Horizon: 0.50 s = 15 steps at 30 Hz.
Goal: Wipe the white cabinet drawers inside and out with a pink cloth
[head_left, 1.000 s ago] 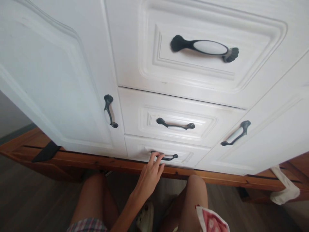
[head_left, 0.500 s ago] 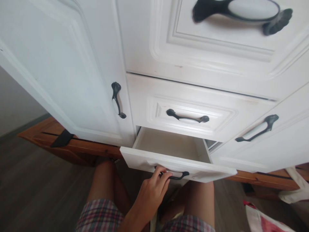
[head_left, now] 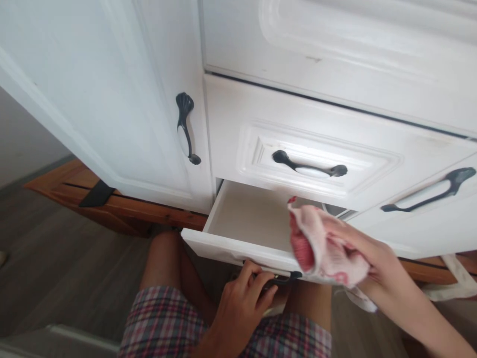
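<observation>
My left hand point(head_left: 244, 303) has its fingers hooked over the dark handle point(head_left: 283, 279) of the lowest drawer point(head_left: 223, 246). That drawer is pulled out, and the part of its white inside that shows holds nothing. My right hand point(head_left: 372, 253) grips a crumpled pink, white and red cloth point(head_left: 324, 246). The cloth is over the right end of the drawer front and hides part of it. The right fingers are partly covered by the cloth.
Above is a closed drawer with a dark handle point(head_left: 309, 165). White cabinet doors flank it, with a left handle point(head_left: 185, 128) and a right handle point(head_left: 428, 191). Brown wooden base point(head_left: 149, 211) runs underneath. A pale strap point(head_left: 456, 278) hangs at right. My knees are below the drawer.
My right hand has come in from the right, bringing the cloth from the lower right up to the drawer. My left hand stays on the handle. The view has shifted closer.
</observation>
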Each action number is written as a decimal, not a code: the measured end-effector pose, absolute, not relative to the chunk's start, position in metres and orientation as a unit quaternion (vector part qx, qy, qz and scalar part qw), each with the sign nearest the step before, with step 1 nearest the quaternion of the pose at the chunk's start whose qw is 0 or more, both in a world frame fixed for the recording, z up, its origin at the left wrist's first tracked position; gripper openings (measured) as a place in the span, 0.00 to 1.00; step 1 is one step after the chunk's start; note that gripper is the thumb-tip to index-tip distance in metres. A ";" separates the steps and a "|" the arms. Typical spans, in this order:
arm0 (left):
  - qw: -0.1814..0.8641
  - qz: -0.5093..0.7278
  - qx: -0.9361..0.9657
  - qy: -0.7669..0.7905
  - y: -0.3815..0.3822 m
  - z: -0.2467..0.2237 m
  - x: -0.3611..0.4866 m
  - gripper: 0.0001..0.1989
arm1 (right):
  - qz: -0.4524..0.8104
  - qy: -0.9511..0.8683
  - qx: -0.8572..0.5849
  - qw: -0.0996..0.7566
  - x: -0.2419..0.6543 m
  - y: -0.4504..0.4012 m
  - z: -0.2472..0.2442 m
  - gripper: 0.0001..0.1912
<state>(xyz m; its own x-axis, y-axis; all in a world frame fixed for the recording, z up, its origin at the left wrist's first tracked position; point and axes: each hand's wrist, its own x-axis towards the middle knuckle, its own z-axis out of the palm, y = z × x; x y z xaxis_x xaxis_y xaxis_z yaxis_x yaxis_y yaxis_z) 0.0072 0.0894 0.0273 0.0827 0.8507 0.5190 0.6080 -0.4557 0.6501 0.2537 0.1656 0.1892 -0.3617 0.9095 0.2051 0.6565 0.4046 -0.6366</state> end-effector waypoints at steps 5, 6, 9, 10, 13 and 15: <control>0.112 0.476 0.707 0.511 0.075 0.022 0.012 0.18 | 0.268 -0.898 -0.342 0.066 0.187 0.225 0.190 0.32; 0.114 0.477 0.705 0.513 0.072 0.020 0.012 0.17 | 0.242 -0.907 -0.342 0.039 0.175 0.233 0.186 0.32; 0.123 0.465 0.709 0.515 0.062 0.017 0.010 0.16 | 0.142 -0.920 -0.364 -0.025 0.143 0.260 0.160 0.35; 0.120 0.456 0.715 0.516 0.059 0.016 0.009 0.16 | 0.105 -0.921 -0.372 -0.045 0.134 0.270 0.150 0.35; 0.104 0.424 0.741 0.511 0.047 0.015 0.004 0.14 | 0.006 -0.923 -0.376 -0.082 0.114 0.300 0.121 0.33; 0.101 0.411 0.751 0.507 0.038 0.013 0.001 0.11 | -0.018 -0.923 -0.376 -0.074 0.104 0.318 0.109 0.29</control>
